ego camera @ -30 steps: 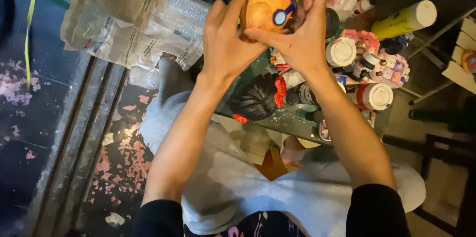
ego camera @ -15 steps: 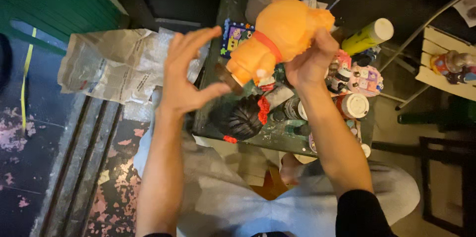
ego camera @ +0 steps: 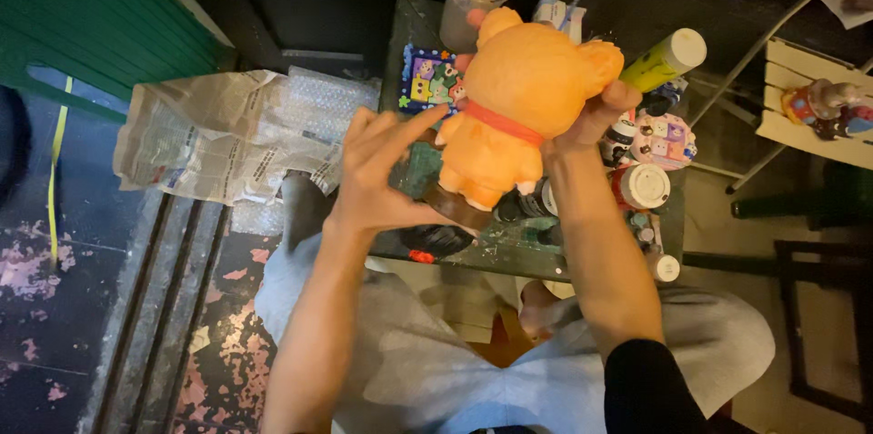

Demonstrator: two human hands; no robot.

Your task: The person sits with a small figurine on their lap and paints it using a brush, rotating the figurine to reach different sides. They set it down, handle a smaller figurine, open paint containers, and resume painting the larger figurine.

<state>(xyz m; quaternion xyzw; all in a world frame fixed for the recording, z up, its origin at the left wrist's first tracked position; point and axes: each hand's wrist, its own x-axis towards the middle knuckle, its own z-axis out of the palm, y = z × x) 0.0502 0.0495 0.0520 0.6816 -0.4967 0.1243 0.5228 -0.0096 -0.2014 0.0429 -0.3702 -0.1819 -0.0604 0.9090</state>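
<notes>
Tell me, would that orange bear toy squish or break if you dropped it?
Probably break rather than squish: the orange bear keeps its shape where the right hand grips its side, so it looks hard, maybe plaster or pottery. One hand holds it up, so it is likely light enough, perhaps hollow. Its smooth round body could slip, and the left hand hovers close.

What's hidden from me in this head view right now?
- Figure: its face is turned away; only the orange back and red collar show.
- Right hand: fingers lie behind the figure, grip hidden.
- Left hand: open; whether its fingertip touches the figure is unclear.
- Black object: mostly hidden by the left hand.
- Paint pots: too small to identify colours.
</notes>
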